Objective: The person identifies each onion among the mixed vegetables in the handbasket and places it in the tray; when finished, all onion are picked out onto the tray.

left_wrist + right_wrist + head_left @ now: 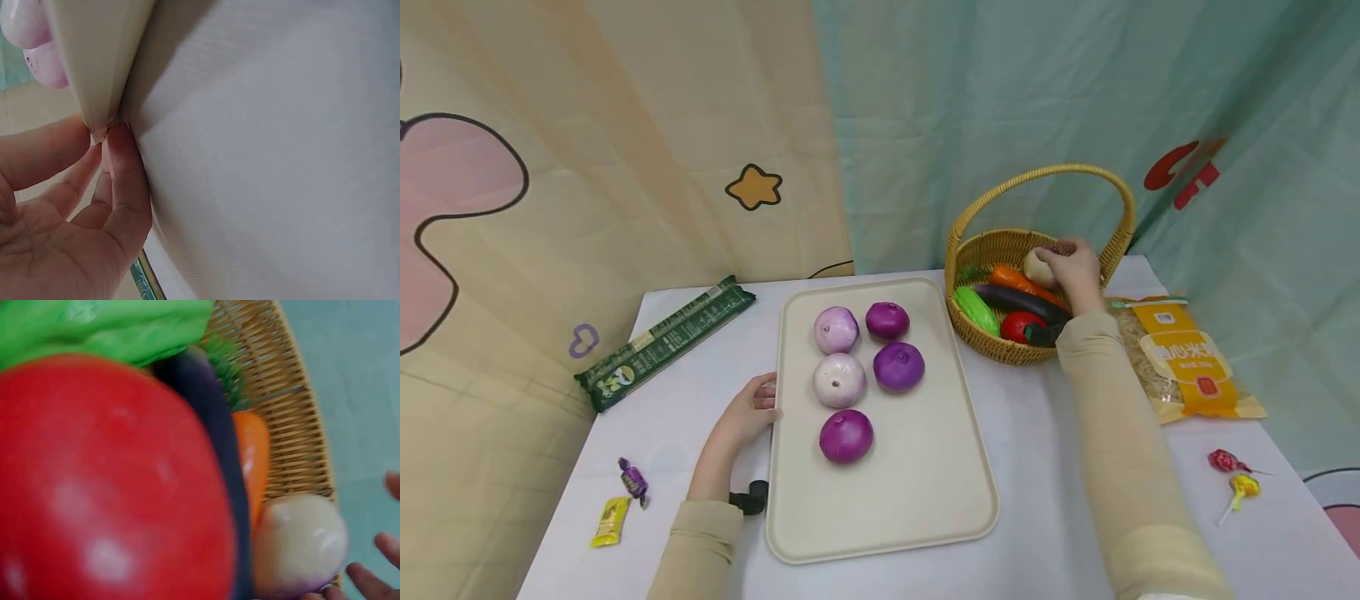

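Observation:
My left hand (747,414) pinches the left rim of a beige tray (917,492), thumb on the rim and fingers curled beneath it, as the left wrist view shows. On the tray lie three purple onions (846,437) and two paler turnips (839,381). At the right, my right hand (1077,271) reaches into a wicker basket (1011,350). Its fingers are spread at the side of a white-and-purple turnip (303,540). Beside this turnip in the basket are an orange carrot (252,453), a dark eggplant (209,403), a red tomato (119,487) and a green ridged vegetable (976,310).
The basket's tall handle (1067,169) arches over its vegetables. Right of it lies a yellow noodle bag (1187,358), with two lollipops (1243,485) nearer. A long green packet (666,343) and two wrapped candies (612,522) lie left of the tray. Curtains hang behind the table.

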A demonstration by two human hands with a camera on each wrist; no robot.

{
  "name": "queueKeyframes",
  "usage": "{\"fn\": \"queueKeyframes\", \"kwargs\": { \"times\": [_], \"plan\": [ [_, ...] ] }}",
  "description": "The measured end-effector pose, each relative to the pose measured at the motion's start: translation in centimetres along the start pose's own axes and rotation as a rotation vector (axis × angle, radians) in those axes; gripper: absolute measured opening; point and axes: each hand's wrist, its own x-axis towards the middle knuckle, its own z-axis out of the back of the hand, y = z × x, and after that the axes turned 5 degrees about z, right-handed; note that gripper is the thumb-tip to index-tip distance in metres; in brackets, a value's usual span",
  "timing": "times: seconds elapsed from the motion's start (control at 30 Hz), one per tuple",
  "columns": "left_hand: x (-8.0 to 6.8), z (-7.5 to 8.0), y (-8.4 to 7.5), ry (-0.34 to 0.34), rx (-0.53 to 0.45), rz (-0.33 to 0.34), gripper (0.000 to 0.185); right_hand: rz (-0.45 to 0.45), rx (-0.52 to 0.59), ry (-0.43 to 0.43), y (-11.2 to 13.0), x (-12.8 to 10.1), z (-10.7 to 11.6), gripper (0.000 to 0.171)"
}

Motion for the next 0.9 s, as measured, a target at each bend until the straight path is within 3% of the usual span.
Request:
{"fn": "queueKeyframes", "kwargs": {
  "times": [0.17, 0.57, 0.9],
  "plan": [
    [0.2, 0.0, 0.1, -0.004, -0.013, 0.0, 0.063, 0.035, -0.007, 0.089, -1.6, 0.7, -0.6, 0.075],
    [0.0, -0.2, 0.2, 0.002, -0.029, 0.004, 0.063, -0.014, -0.041, -0.048, -2.3, 0.6, -1.7, 0.072],
    [0.1, 0.0, 0.2, 0.002, -0.006, 0.002, 0.062, -0.033, 0.0, 0.012, -1.3, 0.4, -1.2, 0.073]
  ]
}}
